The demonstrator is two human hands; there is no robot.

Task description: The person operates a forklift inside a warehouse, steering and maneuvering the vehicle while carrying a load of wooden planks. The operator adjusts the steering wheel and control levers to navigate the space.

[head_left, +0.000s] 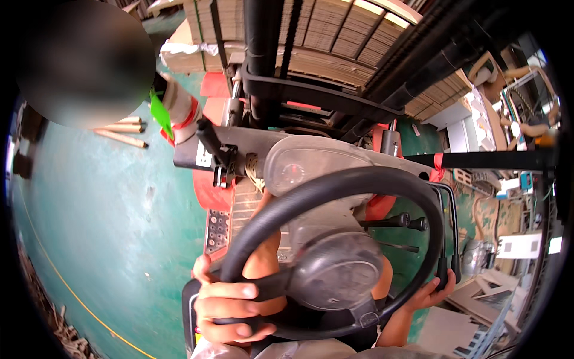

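A black steering wheel (359, 176) with a dusty round hub fills the middle of the view. My left hand (230, 306) is closed around its lower left rim, fingers curled over the top. At the right side, my right hand (427, 294) has its fingers wrapped at the lower ends of black-gripped levers (443, 270); the palm is partly hidden. Behind the wheel lies a grey dashboard (323, 157) with a small round gauge. A short black lever (210, 140) rises from the dashboard's left end. My bare legs show through and beside the wheel.
Ahead stand the forklift's dark mast (261, 66) and a large stack of flat brown sheets (326, 33). Green floor (119, 209) with a yellow line (75, 293) lies left, near some wooden poles (122, 134). Boards (484, 293) and clutter line the right. A blurred round shape covers the upper left.
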